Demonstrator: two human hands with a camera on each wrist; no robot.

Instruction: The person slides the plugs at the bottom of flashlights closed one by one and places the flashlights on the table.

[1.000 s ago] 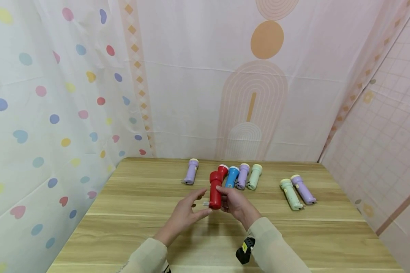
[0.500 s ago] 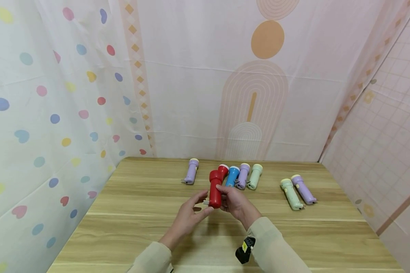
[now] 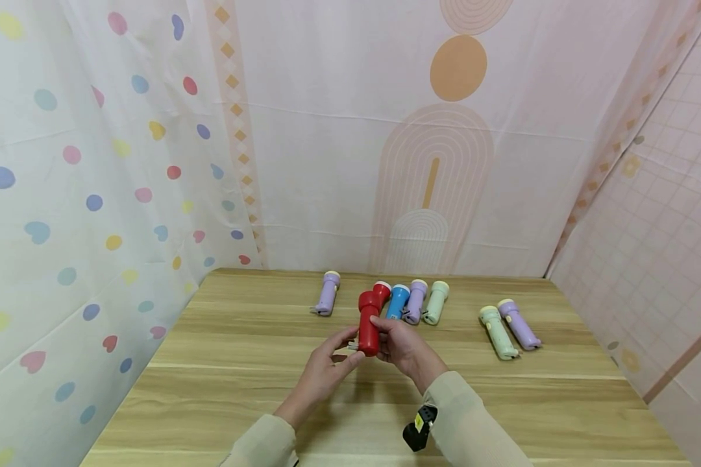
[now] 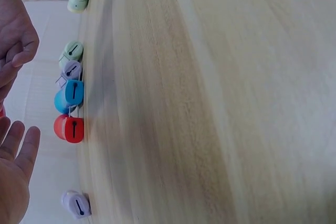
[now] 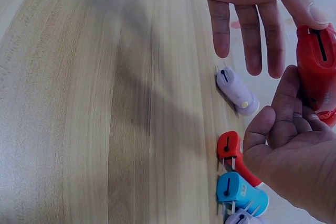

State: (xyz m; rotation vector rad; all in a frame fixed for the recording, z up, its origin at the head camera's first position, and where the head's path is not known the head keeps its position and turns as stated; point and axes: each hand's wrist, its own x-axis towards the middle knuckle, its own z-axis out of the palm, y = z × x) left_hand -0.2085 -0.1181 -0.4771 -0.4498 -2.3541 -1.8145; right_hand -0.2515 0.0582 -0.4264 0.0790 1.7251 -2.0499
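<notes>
A red flashlight (image 3: 368,327) is held up above the table, its plug prongs (image 3: 353,346) sticking out to the left near its tail. My right hand (image 3: 405,350) grips its body with the thumb in front and the fingers behind. At the tail end, my left hand (image 3: 321,373) touches the red flashlight (image 5: 317,56) with its thumb. Three fingers (image 5: 253,40) of that left hand stretch out straight in the right wrist view. The left index finger is partly hidden there. Only a sliver of the held flashlight shows in the left wrist view.
Behind the hands lie another red flashlight (image 3: 381,291), a blue one (image 3: 398,301), a purple one (image 3: 415,302) and a pale green one (image 3: 436,303) in a row. A purple flashlight (image 3: 328,295) lies left. A green (image 3: 498,333) and purple pair (image 3: 520,325) lies right on the wooden table (image 3: 222,389).
My left hand has moved a little to the right, closing in on the tail of the red flashlight. Less of the prongs shows now. The right hand keeps its grip almost in place.
</notes>
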